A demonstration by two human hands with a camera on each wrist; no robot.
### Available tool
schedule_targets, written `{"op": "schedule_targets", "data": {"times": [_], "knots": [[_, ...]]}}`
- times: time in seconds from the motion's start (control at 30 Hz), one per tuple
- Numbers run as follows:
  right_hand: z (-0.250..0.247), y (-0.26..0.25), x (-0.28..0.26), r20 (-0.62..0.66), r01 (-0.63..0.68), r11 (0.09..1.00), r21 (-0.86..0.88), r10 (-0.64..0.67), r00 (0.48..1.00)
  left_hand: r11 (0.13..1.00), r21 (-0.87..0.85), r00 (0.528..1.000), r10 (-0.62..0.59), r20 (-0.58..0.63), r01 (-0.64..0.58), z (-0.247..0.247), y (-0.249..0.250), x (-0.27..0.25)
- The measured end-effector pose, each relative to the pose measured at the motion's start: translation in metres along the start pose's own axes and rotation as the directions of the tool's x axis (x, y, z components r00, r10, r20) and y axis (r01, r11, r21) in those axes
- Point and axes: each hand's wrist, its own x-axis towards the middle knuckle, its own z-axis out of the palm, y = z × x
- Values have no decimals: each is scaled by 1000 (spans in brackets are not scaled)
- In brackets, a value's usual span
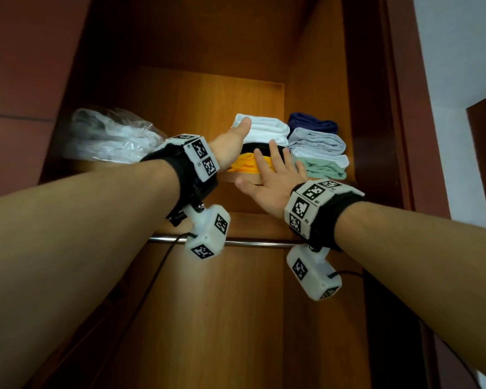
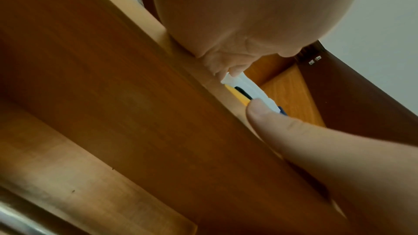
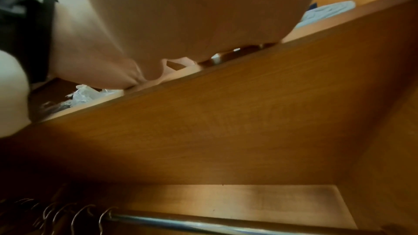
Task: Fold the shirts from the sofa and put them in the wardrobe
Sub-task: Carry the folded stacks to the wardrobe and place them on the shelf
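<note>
On the wardrobe's upper shelf [image 1: 227, 178] stands a stack of folded shirts: white [image 1: 267, 129] on top, black [image 1: 253, 148] in the middle, yellow [image 1: 243, 164] at the bottom. My left hand [image 1: 233, 141] lies flat against the stack's left side, its thumb up on the white shirt and its fingers hidden behind the cloth. My right hand [image 1: 272, 169] presses straight, spread fingers on the stack's front, over the black and yellow shirts. The left wrist view shows slivers of the white shirt [image 2: 248, 85] and yellow shirt [image 2: 239, 97] past the shelf edge.
A second stack sits just to the right, with navy [image 1: 312, 122], pale blue [image 1: 316, 141] and green [image 1: 324, 168] shirts. A crumpled clear plastic bag [image 1: 110, 136] fills the shelf's left. Below runs a metal rail [image 1: 253, 243] with wire hangers [image 3: 68, 217]. The dark door frame [image 1: 390, 108] stands on the right.
</note>
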Motion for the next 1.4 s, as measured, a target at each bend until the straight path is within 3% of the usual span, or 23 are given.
{"op": "schedule_targets", "data": {"times": [0.13,0.3,0.5,0.57,0.67,0.77,0.87,1.0,1.1,1.3,1.4], "knots": [[11,-13,-20,-80,-8,1000,-25,6,997,991,31,988,136,-72,-134,-5,-12,-15],[29,-46,-48,-147,15,999,29,-10,989,976,68,932,218,-289,-207,-21,-28,-54],[40,-116,-82,-189,143,961,238,-99,977,997,32,911,79,-404,-72,-67,-57,-121],[48,-145,-98,-109,119,936,332,-87,990,998,62,909,6,-416,22,-89,-71,-148],[66,-188,-125,136,23,865,501,-105,985,982,110,895,-93,-437,156,-123,-92,-190],[89,-226,-153,374,-136,750,647,-157,914,944,150,876,-203,-437,294,-148,-112,-229],[109,-259,-178,521,-328,597,732,-179,835,893,170,852,-319,-415,417,-163,-131,-258],[128,-290,-199,595,-480,428,766,-188,782,836,180,828,-440,-347,519,-176,-158,-285],[135,-300,-207,601,-537,325,779,-138,787,816,141,814,-511,-275,560,-181,-182,-299],[166,-322,-224,603,-592,186,784,2,798,786,-145,757,-618,-211,601,-188,-219,-326],[214,-326,-216,655,-655,120,746,43,754,745,-227,710,-667,-228,627,-194,-234,-335]]}}
